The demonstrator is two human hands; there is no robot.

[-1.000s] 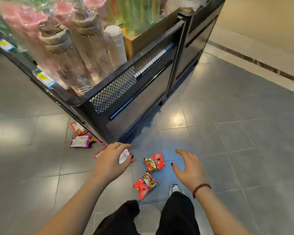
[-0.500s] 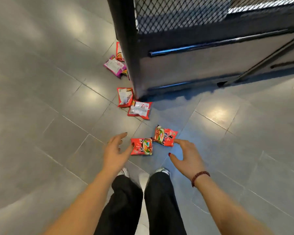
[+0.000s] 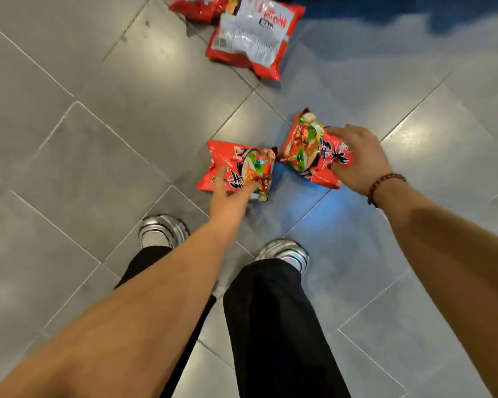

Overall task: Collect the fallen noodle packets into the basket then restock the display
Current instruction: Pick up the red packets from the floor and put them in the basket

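Both hands hovered half a second ago; now both are down. Right hand (image 3: 357, 159): fingers clamped over the right noodle packet (image 3: 308, 147), which tilts off the floor (image 3: 98, 168). Left hand (image 3: 227, 196): fingers splayed on the left noodle packet (image 3: 236, 165); whether they grip, cannot tell. The face-down packet (image 3: 253, 38) lies well beyond the fingertips. Collecting has likely just begun.

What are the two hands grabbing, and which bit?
The left hand grips the left noodle packet by its near edge; the right hand grips the right noodle packet along its right side.
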